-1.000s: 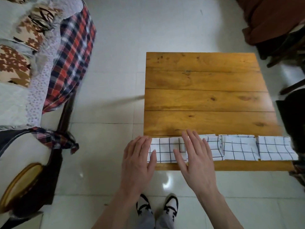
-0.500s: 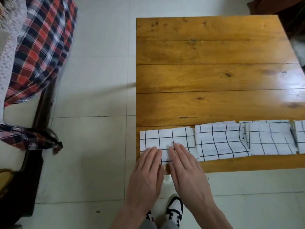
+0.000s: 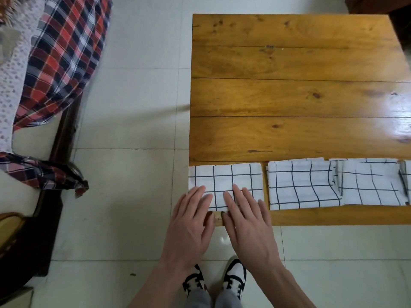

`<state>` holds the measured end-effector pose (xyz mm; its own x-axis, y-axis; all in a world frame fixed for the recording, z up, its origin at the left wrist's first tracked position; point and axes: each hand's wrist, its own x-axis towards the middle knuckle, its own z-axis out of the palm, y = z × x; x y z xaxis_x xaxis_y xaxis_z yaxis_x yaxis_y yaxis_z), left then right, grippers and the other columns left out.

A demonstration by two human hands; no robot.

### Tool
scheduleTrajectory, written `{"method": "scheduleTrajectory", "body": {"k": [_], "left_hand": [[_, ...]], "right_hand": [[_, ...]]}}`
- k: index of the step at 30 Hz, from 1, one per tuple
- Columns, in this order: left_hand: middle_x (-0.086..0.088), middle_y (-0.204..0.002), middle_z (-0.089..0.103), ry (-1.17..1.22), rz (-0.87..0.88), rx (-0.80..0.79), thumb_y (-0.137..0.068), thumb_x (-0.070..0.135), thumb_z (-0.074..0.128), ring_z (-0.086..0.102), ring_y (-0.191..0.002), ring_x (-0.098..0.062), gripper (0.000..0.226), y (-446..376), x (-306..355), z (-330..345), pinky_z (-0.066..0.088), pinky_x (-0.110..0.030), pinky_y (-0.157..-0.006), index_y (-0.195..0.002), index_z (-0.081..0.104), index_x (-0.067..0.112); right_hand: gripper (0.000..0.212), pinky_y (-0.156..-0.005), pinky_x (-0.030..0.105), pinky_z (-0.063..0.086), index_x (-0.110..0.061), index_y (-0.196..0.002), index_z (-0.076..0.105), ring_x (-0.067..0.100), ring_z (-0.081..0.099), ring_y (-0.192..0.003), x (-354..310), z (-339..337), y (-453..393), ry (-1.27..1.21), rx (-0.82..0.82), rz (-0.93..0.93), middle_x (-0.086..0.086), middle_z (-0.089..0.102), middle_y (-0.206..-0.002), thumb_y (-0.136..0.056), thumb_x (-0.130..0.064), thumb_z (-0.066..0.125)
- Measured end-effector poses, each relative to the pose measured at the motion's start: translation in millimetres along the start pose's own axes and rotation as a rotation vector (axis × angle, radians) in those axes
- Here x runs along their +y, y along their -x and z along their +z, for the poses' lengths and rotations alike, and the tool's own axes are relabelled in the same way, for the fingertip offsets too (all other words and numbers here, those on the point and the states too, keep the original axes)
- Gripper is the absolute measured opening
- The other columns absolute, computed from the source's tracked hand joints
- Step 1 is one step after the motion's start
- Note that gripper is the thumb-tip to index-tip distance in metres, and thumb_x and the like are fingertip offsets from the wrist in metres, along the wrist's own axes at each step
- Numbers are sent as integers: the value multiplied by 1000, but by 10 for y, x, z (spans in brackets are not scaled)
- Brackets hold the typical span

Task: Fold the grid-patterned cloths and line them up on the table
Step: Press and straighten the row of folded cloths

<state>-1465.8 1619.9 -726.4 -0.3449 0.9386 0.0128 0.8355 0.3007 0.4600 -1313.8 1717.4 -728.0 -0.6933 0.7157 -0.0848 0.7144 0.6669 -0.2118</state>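
Observation:
Several folded white cloths with a black grid lie in a row along the near edge of the wooden table [image 3: 289,90]. The leftmost folded cloth [image 3: 229,178] sits at the table's near left corner. My left hand [image 3: 189,223] and my right hand [image 3: 246,221] lie flat side by side, fingers straight, fingertips resting on that cloth's near edge. To its right lie a second folded cloth [image 3: 302,185] and a third [image 3: 371,185]. A sliver of a further cloth [image 3: 408,181] is cut off by the right frame edge.
A bed or sofa with a red plaid blanket [image 3: 64,54] and a dark wooden frame [image 3: 64,138] stands to the left across the tiled floor [image 3: 133,107]. Dark furniture [image 3: 400,23] stands beyond the table's far right corner. My shoes [image 3: 213,283] show below the hands.
Both hands slid back toward me, from the middle of the leftmost cloth to its near edge, and came closer together. The view tilted down and shifted left.

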Motion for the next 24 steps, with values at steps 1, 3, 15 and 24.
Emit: {"method": "scheduleTrajectory", "body": {"k": [1,3,15,24], "left_hand": [[-5,-161,44,18,-18,10,-107,26,50,29,-155,-16,43,5,4,-4,39,-46,-119,-146,57,11],[-5,-163,39,53,-43,24,-106,25,52,28,-156,-19,44,24,24,1,41,-46,-118,-147,55,10],[-7,-172,21,67,-157,17,-108,32,43,12,-161,-24,51,18,145,130,37,-48,-122,-154,48,11],[-8,-170,26,63,-170,25,-107,29,49,13,-161,-20,50,-108,148,129,39,-49,-121,-153,49,10]], "right_hand": [[52,-121,54,26,-24,-156,46,24,30,-156,-17,-1,-1,-3,0,10,2,37,-167,-110,-43,29],[53,-122,56,26,-24,-157,44,23,26,-158,-43,-14,0,-26,5,25,1,35,-168,-111,-44,28],[60,-122,50,36,-16,-156,46,31,26,-157,48,-27,183,-110,43,211,8,36,-167,-108,-49,34],[59,-122,46,38,-12,-156,46,28,30,-156,78,-13,73,-132,51,197,11,37,-166,-108,-47,38]]}}
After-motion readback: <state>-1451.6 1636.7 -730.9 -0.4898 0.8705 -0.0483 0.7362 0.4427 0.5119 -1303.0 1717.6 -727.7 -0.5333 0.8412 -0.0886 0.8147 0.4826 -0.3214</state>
